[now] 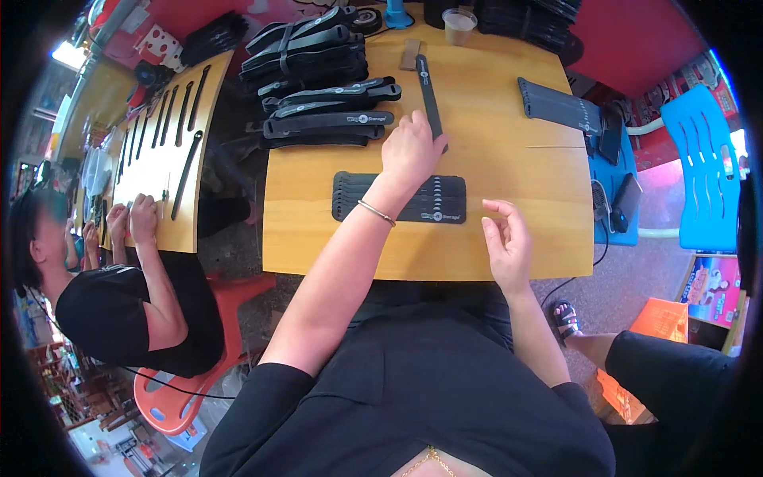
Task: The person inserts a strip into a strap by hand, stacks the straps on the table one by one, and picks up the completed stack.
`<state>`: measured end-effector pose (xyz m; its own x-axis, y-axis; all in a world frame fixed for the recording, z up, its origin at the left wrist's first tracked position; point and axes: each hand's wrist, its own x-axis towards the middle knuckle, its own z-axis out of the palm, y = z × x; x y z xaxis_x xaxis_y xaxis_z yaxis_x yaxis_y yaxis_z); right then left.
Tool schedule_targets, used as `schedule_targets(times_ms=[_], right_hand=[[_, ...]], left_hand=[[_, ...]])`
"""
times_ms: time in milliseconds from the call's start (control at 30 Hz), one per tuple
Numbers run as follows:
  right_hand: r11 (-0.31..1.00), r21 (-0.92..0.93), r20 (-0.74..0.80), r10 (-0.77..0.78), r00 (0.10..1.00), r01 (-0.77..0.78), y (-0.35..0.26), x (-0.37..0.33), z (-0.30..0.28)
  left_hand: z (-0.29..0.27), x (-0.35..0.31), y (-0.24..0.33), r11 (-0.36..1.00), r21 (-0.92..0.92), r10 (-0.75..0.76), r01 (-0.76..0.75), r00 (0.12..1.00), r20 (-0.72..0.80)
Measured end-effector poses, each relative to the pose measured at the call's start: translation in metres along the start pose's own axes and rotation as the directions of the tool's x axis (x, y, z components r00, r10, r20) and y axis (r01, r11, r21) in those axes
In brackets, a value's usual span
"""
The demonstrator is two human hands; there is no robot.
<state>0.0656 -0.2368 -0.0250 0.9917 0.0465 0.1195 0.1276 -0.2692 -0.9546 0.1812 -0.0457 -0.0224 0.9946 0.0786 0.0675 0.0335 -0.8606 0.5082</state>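
Observation:
A single dark grey hook-and-loop strap [427,87] lies lengthwise on the wooden table, its rounded far end near a small brown block. My left hand [409,151] reaches over the table with its fingers curled on the near part of this strap; the fingertips are partly hidden. Below that hand, a row of overlapping dark straps [441,199] lies flat, crossed in part by my left wrist. To the right of this row, above the table's front edge, my right hand [507,246] is open and holds nothing, thumb and fingers apart.
Bundled straps [306,67] are piled at the table's left edge. Another overlapping set of straps [556,105] lies at the right. A plastic cup [458,28] stands at the back, near the brown block [410,54]. To the left, another person [119,310] works at a table with straps.

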Motion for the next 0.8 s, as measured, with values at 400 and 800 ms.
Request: schedule_targets(times_ms=[400,800], right_hand=[[0.997,0.072,0.013,-0.042,0.999,0.041,-0.008,0.013,0.005],[0.788,0.591,0.146,0.108,0.983,-0.175,-0.022,0.043,0.006]], left_hand=[[0.009,0.009,-0.009,0.996,0.083,-0.021,0.024,0.999,-0.035],[-0.05,-0.066,0.008,0.866,-0.31,0.411,-0.392,0.912,-0.004]])
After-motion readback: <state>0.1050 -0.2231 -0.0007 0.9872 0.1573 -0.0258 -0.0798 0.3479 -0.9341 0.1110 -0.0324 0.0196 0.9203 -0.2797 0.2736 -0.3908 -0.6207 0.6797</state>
